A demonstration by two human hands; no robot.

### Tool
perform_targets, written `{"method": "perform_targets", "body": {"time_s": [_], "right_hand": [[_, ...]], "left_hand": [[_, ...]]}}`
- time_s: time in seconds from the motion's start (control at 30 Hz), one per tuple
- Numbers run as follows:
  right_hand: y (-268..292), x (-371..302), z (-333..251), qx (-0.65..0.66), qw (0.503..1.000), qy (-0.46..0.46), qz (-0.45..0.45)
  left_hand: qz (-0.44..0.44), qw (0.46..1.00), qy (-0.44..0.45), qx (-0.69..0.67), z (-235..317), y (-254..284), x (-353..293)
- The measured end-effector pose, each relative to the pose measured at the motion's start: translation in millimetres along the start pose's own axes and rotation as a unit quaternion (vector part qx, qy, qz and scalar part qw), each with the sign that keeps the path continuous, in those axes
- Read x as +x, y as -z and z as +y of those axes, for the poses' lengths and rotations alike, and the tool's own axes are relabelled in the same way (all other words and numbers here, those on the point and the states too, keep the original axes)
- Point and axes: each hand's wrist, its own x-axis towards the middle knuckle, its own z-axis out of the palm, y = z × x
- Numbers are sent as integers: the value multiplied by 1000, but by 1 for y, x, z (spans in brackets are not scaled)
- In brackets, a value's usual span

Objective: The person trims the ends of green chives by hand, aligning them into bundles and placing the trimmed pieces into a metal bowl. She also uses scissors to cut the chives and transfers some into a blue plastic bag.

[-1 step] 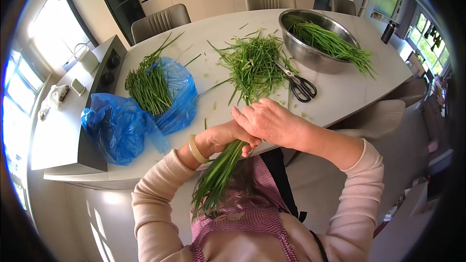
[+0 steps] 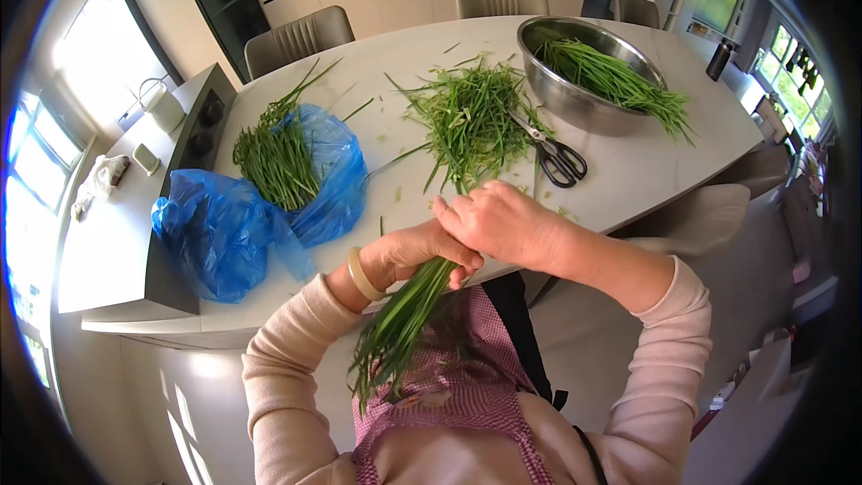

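Observation:
My left hand point(image 2: 420, 251), with a pale bangle at its wrist, is closed around a bunch of chives point(image 2: 400, 323) at the table's near edge. The long green leaves hang down toward my apron. My right hand point(image 2: 503, 223) is closed at the bunch's upper end, touching the left; its fingertips are mostly hidden. Just beyond the hands lies a loose heap of chive trimmings point(image 2: 476, 121). Black-handled scissors point(image 2: 561, 163) rest at its right side, blades pointing into the heap.
More chives point(image 2: 277, 162) lie on a crumpled blue plastic bag point(image 2: 220, 238) at left. A steel bowl point(image 2: 584, 117) at the back right holds chives hanging over its rim. Chairs point(image 2: 301, 39) stand round the white table point(image 2: 377, 63). A raised counter point(image 2: 117, 224) borders the left.
The hanging leaf ends have swung slightly to the left. Both hands keep nearly the same place and hold.

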Motion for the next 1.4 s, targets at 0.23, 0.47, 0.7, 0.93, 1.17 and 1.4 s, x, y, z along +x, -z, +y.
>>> {"method": "perform_targets", "body": {"time_s": [0.23,0.47,0.7,0.93,1.17,1.4], "right_hand": [[8,-27,82,5,992,-118,49],[30,-43,126,-32,979,-182,86],[58,-63,142,-92,974,-186,94],[99,-21,101,-156,971,-61,169],[111,9,85,-138,974,-12,180],[53,-29,81,-30,928,-220,300]], "left_hand": [[163,963,-43,210,15,10,-34],[170,941,-47,289,6,23,-55],[276,869,-165,376,-17,71,-111],[263,761,-454,382,59,9,-86],[5,975,-212,69,48,-46,-29],[197,949,-242,-32,27,-47,-10]]}}
